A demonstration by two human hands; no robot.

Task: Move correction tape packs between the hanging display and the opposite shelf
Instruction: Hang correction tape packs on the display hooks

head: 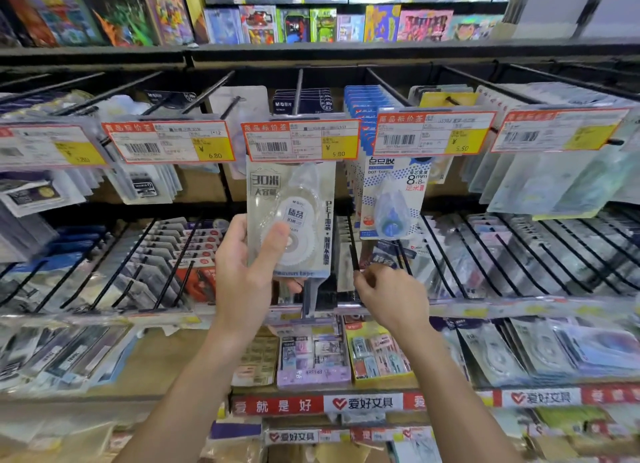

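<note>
Item: correction tape pack (pixel 289 220), clear blister, upright before the hanging display (pixel 301 91). Progress, judged: one pack in hand at the pegs; whether coming off or going on cannot be told; opposite shelf unseen. Left hand (pixel 242 272): thumb over the blister front, fingers curled behind, gripping. Right hand (pixel 388 292): fingertips pinched at a lower peg (pixel 353 258); contents, if any, unclear.

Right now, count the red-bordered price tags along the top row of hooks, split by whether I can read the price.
Price readable: 3, showing 6.80, 5.80 and 5.50
Price blurred: 2, far left and far right
Total: 5
</note>
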